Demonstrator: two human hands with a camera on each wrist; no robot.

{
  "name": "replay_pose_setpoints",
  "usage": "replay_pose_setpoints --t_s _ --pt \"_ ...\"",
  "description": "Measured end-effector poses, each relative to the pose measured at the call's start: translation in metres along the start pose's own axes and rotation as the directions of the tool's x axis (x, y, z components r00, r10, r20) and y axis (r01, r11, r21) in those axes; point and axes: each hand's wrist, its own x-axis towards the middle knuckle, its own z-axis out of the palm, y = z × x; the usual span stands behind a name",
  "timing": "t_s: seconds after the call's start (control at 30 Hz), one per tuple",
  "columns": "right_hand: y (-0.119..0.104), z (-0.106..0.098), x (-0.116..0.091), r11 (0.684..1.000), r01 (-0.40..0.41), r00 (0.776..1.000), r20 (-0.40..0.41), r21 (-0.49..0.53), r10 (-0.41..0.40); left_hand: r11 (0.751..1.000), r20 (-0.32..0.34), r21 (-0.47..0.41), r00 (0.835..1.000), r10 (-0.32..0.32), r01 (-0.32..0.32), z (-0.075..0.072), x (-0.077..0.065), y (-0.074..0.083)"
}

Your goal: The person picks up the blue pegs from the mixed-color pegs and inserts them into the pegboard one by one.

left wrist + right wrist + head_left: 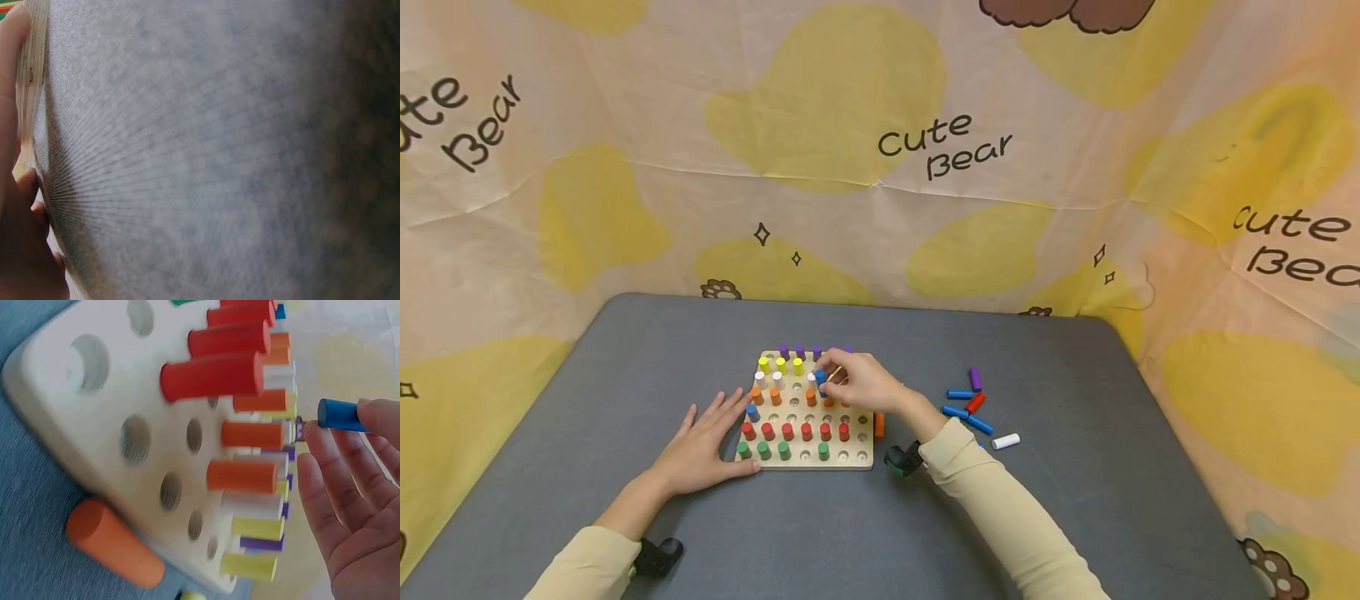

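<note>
A wooden pegboard (852,464) lies on the table with rows of coloured pegs in it. Purple, yellow, white, orange, red and green pegs stand in rows, and a single blue peg (752,412) stands at the left of its row. My left hand (700,450) rests along the board's left edge, fingers spread and the thumb at its near corner. Over the middle of the board, my right hand (868,385) pinches another blue peg (340,415) between thumb and fingers. The right wrist view shows that peg held apart from the board, near the orange pegs (242,475).
Loose pegs lie to the right of the board: several blue, one purple (975,379), one red (975,403) and one white (1006,442). An orange peg (115,544) lies against the board's right side. A printed cloth (820,108) hangs behind the grey table (790,542).
</note>
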Motion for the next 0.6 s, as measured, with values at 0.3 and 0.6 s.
replay_pose_setpoints --t_s 0.3,0.6 --pt "-0.013 0.014 0.010 0.998 0.047 0.999 0.010 -0.039 -0.047 1.000 0.001 0.007 1.000 -0.004 0.004 0.000 0.000 0.001" --pt "-0.023 0.030 0.015 0.998 -0.002 0.999 0.038 -0.060 0.005 1.000 -0.007 0.005 1.000 -0.001 0.001 -0.002 -0.001 0.003"
